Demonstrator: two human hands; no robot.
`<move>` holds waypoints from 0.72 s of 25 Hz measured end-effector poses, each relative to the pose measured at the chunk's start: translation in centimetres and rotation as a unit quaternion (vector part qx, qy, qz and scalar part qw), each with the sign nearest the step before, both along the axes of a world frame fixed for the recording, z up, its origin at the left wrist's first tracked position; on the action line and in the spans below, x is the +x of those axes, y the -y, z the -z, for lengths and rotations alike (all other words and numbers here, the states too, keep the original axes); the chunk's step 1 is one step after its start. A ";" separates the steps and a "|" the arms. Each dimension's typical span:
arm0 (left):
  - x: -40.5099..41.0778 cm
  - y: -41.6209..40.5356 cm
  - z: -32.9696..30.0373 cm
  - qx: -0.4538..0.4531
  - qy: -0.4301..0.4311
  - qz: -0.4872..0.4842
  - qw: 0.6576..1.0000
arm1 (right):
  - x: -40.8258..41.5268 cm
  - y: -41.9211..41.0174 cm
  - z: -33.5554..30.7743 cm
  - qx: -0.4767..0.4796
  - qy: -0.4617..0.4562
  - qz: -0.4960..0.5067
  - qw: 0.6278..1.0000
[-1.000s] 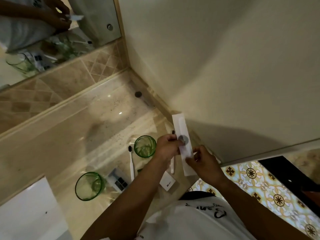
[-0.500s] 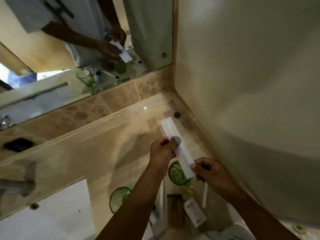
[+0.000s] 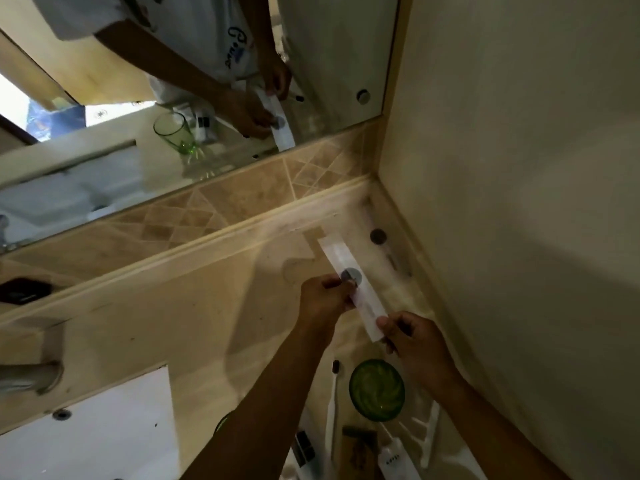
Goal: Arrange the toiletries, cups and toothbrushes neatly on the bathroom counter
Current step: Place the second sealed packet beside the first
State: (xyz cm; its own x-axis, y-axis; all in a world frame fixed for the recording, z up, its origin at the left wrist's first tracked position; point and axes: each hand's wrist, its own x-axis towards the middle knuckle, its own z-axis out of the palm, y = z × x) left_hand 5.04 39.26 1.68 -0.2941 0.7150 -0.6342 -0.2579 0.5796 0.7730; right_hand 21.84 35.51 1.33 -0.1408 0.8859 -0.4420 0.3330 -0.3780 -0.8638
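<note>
A long white paper packet (image 3: pixel 341 261) with a grey round mark hangs above the beige marble counter (image 3: pixel 166 306), held at both ends. My left hand (image 3: pixel 323 299) pinches its middle by the grey mark. My right hand (image 3: pixel 412 337) grips its near end. Below my hands stands a green glass cup (image 3: pixel 376 388). A white toothbrush (image 3: pixel 333 403) with dark bristles lies left of the cup, and a second white toothbrush (image 3: pixel 429 434) lies to its right. A small white tube (image 3: pixel 391 455), a brown packet (image 3: pixel 360 448) and a black-and-white sachet (image 3: pixel 305 448) lie at the front.
A white sink basin (image 3: pixel 90 434) fills the lower left, with a tap (image 3: pixel 31 375) beside it. The cream wall (image 3: pixel 519 202) closes the right side. A small dark round object (image 3: pixel 378 236) sits in the back corner. The mirror (image 3: pixel 173 98) reflects my hands.
The view has tilted up towards the mirror and back corner. My hands have carried the packet farther over the counter, away from the cups; both grips are unchanged.
</note>
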 end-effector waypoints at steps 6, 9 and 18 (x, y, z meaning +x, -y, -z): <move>-1.0 -5.0 3.7 -0.071 -0.091 0.057 0.992 | -0.5 -3.8 3.8 -0.051 0.074 0.003 0.996; -1.4 -6.7 5.0 -0.086 -0.120 0.078 0.986 | -0.8 -5.1 5.0 -0.059 0.109 0.002 0.992; -2.8 -7.4 5.7 -0.037 -0.442 0.308 0.842 | -1.6 -5.8 7.0 0.079 0.352 -0.050 0.931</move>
